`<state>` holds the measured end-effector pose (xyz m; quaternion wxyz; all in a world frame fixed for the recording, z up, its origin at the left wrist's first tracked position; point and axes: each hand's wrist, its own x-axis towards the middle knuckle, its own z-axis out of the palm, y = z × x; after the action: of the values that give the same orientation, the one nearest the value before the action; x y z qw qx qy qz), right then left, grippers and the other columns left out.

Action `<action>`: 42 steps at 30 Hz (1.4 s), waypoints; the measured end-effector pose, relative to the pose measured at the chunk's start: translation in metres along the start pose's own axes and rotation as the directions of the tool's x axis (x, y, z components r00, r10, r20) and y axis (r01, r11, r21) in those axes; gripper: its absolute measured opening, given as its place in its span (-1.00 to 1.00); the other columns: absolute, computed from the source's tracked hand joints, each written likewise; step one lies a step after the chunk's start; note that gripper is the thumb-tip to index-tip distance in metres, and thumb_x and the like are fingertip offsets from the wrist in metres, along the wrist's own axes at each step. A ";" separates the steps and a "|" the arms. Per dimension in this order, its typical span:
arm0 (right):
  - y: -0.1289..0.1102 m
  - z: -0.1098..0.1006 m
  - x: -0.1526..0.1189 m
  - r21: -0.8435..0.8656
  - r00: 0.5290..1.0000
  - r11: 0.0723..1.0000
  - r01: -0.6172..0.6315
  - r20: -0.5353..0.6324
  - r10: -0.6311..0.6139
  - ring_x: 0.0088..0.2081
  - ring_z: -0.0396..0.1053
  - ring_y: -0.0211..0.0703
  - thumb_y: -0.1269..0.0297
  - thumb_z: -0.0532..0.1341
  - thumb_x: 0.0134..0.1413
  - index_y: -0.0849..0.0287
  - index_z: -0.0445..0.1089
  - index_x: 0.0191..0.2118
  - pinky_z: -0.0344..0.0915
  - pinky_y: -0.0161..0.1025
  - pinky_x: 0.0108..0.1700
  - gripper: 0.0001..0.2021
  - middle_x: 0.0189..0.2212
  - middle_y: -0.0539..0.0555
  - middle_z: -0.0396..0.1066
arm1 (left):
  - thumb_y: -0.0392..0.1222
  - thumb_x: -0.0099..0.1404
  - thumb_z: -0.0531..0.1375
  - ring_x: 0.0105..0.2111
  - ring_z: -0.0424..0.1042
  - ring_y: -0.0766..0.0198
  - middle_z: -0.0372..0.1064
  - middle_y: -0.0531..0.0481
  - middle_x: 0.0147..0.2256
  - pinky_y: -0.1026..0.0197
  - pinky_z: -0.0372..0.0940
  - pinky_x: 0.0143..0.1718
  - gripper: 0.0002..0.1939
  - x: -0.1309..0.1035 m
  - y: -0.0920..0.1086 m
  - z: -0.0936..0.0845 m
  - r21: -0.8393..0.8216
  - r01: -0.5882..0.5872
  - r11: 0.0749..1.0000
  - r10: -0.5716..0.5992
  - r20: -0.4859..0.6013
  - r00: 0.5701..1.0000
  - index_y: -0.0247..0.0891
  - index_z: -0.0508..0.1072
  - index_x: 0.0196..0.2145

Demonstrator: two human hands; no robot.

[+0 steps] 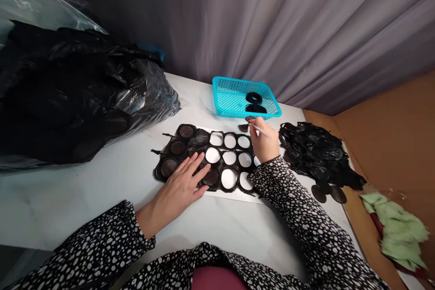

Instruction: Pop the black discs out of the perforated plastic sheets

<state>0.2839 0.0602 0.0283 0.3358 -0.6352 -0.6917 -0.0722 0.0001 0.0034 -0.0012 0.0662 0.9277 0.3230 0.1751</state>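
Note:
A black sheet (171, 147) with rows of round openings lies on a white board on the table. Openings in its left part show dark discs or film, while those farther right show white. My left hand (188, 176) rests flat on the left part, fingers spread and holding nothing. Beyond the sheet's far right edge, my right hand (264, 140) is closed round a thin, pale, stick-like tool (260, 130). By its fingertips is a small dark disc (249, 118); whether they grip it I cannot tell. Another dark piece (243, 128) lies on the table just left of them.
A turquoise basket (231, 112) behind the sheet holds black rings (254, 98). On the right lies a heap of black scraps (316, 154), with loose dark discs (318, 194) before it. A large bag of black material (78, 99) fills the left. A green cloth (394, 231) lies far right.

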 end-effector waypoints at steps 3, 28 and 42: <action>-0.005 -0.017 0.002 0.064 1.000 0.998 -0.016 0.008 0.016 -0.32 0.43 -0.09 0.36 0.09 0.25 0.12 0.26 -0.34 0.32 -0.20 -0.24 -0.89 -0.31 0.12 0.51 | -0.08 0.48 0.05 0.31 0.08 -0.04 0.05 -0.26 0.32 -0.12 0.17 0.25 -0.53 -0.003 0.004 -0.010 0.007 0.001 1.000 -0.001 -0.019 1.000 -0.33 0.24 0.25; -0.088 -0.012 -0.072 0.622 0.800 0.741 -0.251 0.564 -0.203 -0.27 0.35 -0.17 0.38 0.21 0.16 0.15 0.24 -0.48 0.29 -0.19 -0.22 -0.80 -0.30 0.08 0.41 | -0.08 0.46 0.08 0.28 0.15 -0.06 0.18 -0.24 0.25 -0.13 0.25 0.19 -0.61 -0.044 0.026 -0.015 0.017 -0.004 1.000 0.004 0.014 1.000 -0.25 0.36 0.16; -0.088 -0.010 -0.075 0.631 0.809 0.729 -0.267 0.557 -0.186 -0.24 0.37 -0.17 0.42 0.22 0.15 0.16 0.23 -0.46 0.28 -0.21 -0.21 -0.80 -0.30 0.07 0.39 | -0.11 0.47 0.06 0.28 0.14 -0.05 0.16 -0.23 0.26 -0.11 0.25 0.19 -0.62 -0.044 0.026 -0.016 0.010 -0.002 1.000 0.002 0.004 1.000 -0.25 0.35 0.17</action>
<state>0.2034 -0.0239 0.0231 0.3167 -0.4720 -0.7222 0.3943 -0.0229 -0.0444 0.0070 0.0622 0.9288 0.3227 0.1716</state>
